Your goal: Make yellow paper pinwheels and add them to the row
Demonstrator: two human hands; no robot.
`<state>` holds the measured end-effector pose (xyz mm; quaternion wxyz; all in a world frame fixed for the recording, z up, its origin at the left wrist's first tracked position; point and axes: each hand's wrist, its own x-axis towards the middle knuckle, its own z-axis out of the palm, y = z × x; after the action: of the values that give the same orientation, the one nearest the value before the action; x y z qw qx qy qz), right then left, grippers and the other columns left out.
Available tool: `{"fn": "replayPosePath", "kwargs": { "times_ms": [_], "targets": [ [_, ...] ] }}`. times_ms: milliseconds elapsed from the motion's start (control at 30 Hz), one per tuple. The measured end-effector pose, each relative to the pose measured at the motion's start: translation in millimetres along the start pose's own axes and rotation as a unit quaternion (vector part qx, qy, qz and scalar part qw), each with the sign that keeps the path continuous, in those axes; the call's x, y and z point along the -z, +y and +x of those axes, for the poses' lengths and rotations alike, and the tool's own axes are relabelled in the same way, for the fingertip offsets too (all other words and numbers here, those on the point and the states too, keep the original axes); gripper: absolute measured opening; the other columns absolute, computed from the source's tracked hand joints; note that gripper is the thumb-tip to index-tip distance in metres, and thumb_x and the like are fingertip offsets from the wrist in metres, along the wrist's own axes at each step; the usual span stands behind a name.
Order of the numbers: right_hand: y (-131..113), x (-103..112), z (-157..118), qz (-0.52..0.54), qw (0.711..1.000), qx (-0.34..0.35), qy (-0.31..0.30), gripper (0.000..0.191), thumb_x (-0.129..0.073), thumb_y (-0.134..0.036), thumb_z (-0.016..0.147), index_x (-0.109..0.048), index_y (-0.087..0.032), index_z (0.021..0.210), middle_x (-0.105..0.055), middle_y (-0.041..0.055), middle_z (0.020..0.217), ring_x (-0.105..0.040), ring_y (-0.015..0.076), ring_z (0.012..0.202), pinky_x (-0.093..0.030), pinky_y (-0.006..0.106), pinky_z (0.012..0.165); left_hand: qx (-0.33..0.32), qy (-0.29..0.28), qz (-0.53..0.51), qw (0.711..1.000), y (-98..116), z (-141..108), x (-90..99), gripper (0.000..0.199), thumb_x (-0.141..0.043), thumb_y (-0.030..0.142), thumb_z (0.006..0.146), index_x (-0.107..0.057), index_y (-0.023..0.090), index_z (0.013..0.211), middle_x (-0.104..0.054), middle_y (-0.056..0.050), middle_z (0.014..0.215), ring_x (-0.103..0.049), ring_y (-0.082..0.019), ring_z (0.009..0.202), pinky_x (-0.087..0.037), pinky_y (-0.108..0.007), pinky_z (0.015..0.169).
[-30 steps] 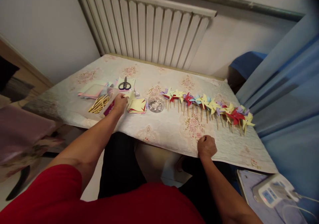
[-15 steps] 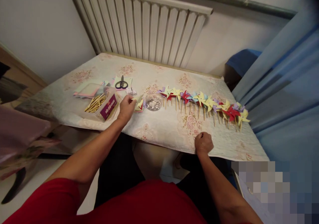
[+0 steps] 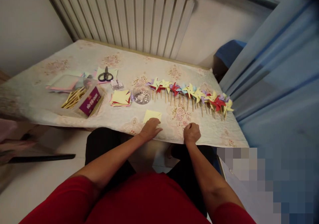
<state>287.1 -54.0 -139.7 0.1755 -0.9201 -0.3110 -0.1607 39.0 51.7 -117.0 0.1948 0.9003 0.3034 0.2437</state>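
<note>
My left hand point(image 3: 151, 129) is at the front part of the table, its fingers on a yellow paper square point(image 3: 152, 115) with cut lines at its corners. The hand covers the paper's near edge. To the right, my right hand point(image 3: 191, 133) rests in a fist on the table's front edge; whatever it may hold is hidden. A stack of cut paper squares point(image 3: 121, 98), yellow on top with red below, lies left of a clear round dish point(image 3: 142, 95) of small shiny pieces. Beyond my right hand runs a row of paper pinwheels point(image 3: 198, 94) on sticks.
At the left stands a clear plastic box point(image 3: 74, 109) of wooden sticks with a purple label. Behind it lie scissors point(image 3: 106, 75) on paper, two small boxes point(image 3: 117, 84) and a pile of coloured sheets point(image 3: 65, 83). A radiator point(image 3: 119, 15) and a blue curtain point(image 3: 281, 74) border the table.
My left hand has moved right from the paper stack, bringing a yellow paper square to the front of the table. My right hand stays in a fist. The view has shifted.
</note>
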Motion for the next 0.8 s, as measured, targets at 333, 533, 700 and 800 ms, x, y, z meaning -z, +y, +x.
{"fn": "replayPosePath", "kwargs": {
  "times_ms": [333,533,700,800],
  "targets": [
    [1,-1,1,0.011,1.0,-0.001,-0.002,0.02,-0.05,-0.023,0.095,-0.068,-0.017,0.09,-0.063,0.0069,0.092,-0.054,0.0174,0.075,-0.03,0.029,0.061,-0.121,-0.041,0.092,0.988,-12,-35,-2.5,0.052,-0.049,0.03,0.098,-0.045,0.01,0.146,-0.046,-0.021,0.155,-0.028,-0.03,0.153,-0.032,-0.05,0.122],
    [2,-3,0,0.01,1.0,0.005,0.007,0.021,-0.049,-0.023,0.095,-0.069,-0.017,0.09,-0.063,0.0076,0.091,-0.055,0.0175,0.074,-0.032,0.028,0.061,0.011,-0.094,0.163,0.982,-26,-9,10.9,0.067,-0.052,0.044,0.097,-0.041,0.004,0.15,-0.035,-0.025,0.161,-0.027,-0.034,0.153,-0.026,-0.051,0.123],
    [2,-2,0,0.012,1.0,0.007,0.01,0.022,-0.049,-0.023,0.093,-0.07,-0.016,0.09,-0.065,0.0083,0.091,-0.058,0.0181,0.076,-0.032,0.028,0.061,0.023,-0.113,0.196,0.974,-26,-13,15.1,0.068,-0.048,0.048,0.097,-0.04,0.013,0.154,-0.034,-0.019,0.163,-0.027,-0.032,0.154,-0.021,-0.052,0.124],
    [2,0,0,0.02,1.0,0.003,0.003,0.022,-0.049,-0.023,0.093,-0.07,-0.016,0.089,-0.065,0.0085,0.091,-0.057,0.018,0.076,-0.033,0.028,0.062,0.028,-0.112,0.196,0.974,-23,-14,15.7,0.069,-0.046,0.049,0.097,-0.039,0.012,0.155,-0.034,-0.019,0.163,-0.026,-0.032,0.154,-0.02,-0.052,0.124]
  ]
}}
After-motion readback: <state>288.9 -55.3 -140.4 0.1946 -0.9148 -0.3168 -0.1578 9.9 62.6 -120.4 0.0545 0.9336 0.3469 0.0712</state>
